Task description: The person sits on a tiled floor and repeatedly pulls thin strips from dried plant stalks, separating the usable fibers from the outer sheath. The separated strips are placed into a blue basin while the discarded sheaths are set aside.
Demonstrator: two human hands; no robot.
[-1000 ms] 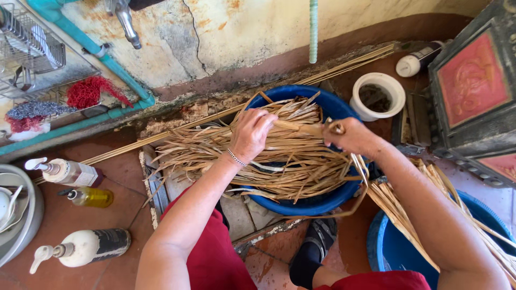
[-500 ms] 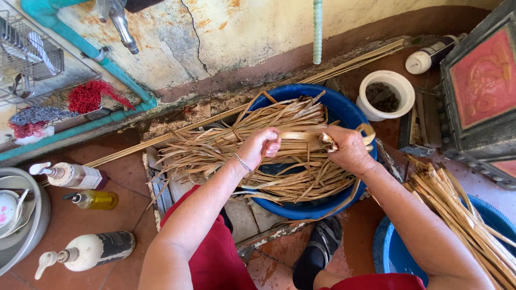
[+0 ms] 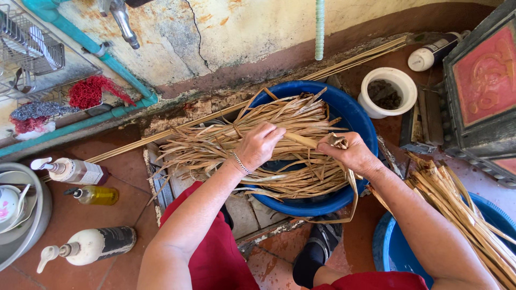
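Note:
A blue basin (image 3: 359,119) on the floor holds a heap of long dried leaf strips (image 3: 215,147) that spill over its left rim. My left hand (image 3: 259,145) is closed around one strip over the middle of the basin. My right hand (image 3: 349,153) grips the same strip (image 3: 301,140) a little to the right, with a curled end showing above the fingers. The strip runs taut between both hands.
A second blue basin (image 3: 395,249) at the lower right carries more strips (image 3: 462,209). A white pot (image 3: 388,92) and a white bottle (image 3: 432,52) stand by a dark red-panelled box (image 3: 481,80). Pump bottles (image 3: 72,171) and a metal bowl (image 3: 27,236) sit left. A tap (image 3: 122,21) hangs above.
Both hands have come closer together on one strip, the left hand closing on it. The view has shifted slightly, so the white pot and box sit further left.

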